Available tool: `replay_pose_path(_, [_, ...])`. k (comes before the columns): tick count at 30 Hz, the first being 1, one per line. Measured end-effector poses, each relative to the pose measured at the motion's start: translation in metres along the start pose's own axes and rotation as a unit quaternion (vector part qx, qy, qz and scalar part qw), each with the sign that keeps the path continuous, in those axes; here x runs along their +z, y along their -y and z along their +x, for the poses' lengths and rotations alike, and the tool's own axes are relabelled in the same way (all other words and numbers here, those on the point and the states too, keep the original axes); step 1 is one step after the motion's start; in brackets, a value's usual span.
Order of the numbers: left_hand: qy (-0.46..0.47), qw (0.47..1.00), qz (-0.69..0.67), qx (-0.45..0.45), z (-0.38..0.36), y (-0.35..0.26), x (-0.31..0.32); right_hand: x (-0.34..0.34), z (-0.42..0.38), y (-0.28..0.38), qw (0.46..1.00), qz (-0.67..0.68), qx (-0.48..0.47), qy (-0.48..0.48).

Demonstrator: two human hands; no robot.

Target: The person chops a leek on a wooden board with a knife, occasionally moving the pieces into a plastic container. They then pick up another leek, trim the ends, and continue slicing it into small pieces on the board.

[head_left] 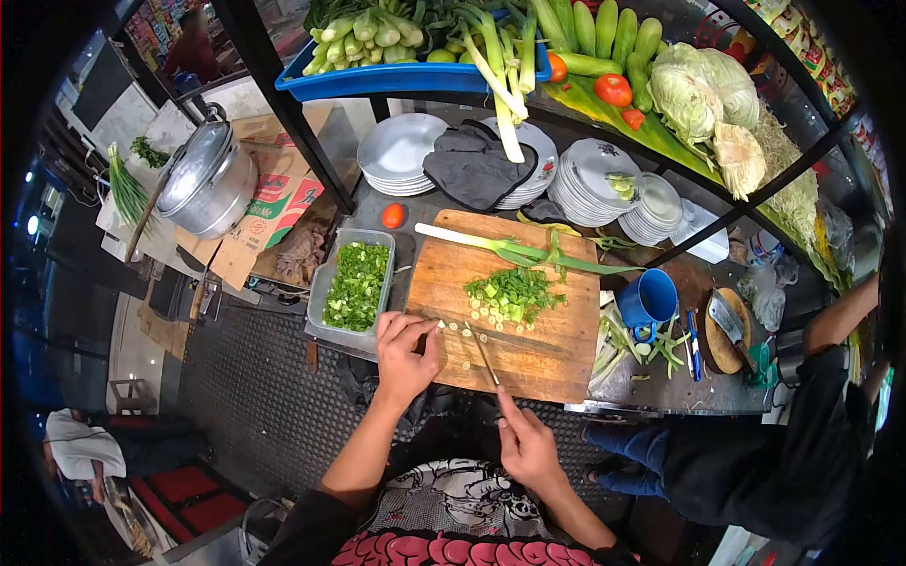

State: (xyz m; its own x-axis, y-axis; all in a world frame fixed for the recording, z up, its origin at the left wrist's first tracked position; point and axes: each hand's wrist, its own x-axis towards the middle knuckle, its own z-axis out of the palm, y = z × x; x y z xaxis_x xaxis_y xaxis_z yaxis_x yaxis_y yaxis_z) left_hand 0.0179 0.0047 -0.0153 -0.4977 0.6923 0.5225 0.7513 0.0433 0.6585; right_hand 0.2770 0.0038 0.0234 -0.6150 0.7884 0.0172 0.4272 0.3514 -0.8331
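Note:
My right hand (530, 443) grips a knife (483, 357), its blade pointing away over the wooden cutting board (557, 373). At the board's left side my left hand (408, 354) is closed, fingers curled, with a small white vegetable piece (441, 324) at its fingertips. Thin pale slices (466, 365) lie scattered around the blade. Beyond them is a pile of chopped greens (514, 295). A whole leek (472, 236) stretches across the far edge of the board. Left of the board, a clear plastic container (317, 300) holds chopped green onion (355, 283).
A tomato (393, 216) and stacked plates (401, 151) stand behind the board. To its right are a blue mug (647, 300), trimmings (613, 344) and a cleaver (727, 319) on a round block. A blue tray (406, 80) of vegetables sits above. Another person (755, 462) stands at right.

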Motion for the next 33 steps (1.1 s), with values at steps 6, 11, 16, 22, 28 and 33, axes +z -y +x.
replay_pose_path(6, [-0.006, 1.000, 0.005, 0.003, -0.002, 0.004, 0.002, -0.027, -0.022, -0.016, 0.995, -0.011, -0.004, 0.102])
replay_pose_path(11, [-0.005, 1.000, 0.009, -0.001, -0.003, 0.004, 0.002, -0.040, -0.017, -0.025, 0.998, -0.026, 0.015, 0.051])
replay_pose_path(16, [-0.002, 1.000, 0.015, -0.009, -0.004, 0.003, 0.002, -0.026, 0.002, -0.010, 0.997, -0.009, -0.012, 0.076])
replay_pose_path(22, [-0.011, 0.999, 0.033, -0.011, -0.001, 0.000, -0.001, -0.019, 0.012, -0.001, 0.997, -0.005, 0.025, 0.068])
replay_pose_path(28, [-0.010, 0.999, 0.036, -0.009, -0.001, -0.001, -0.002, -0.011, 0.015, -0.008, 1.000, 0.004, 0.017, 0.019])
replay_pose_path(33, [-0.008, 1.000, 0.025, -0.004, -0.001, 0.002, 0.000, -0.049, -0.001, -0.030, 0.998, 0.038, 0.020, 0.037])
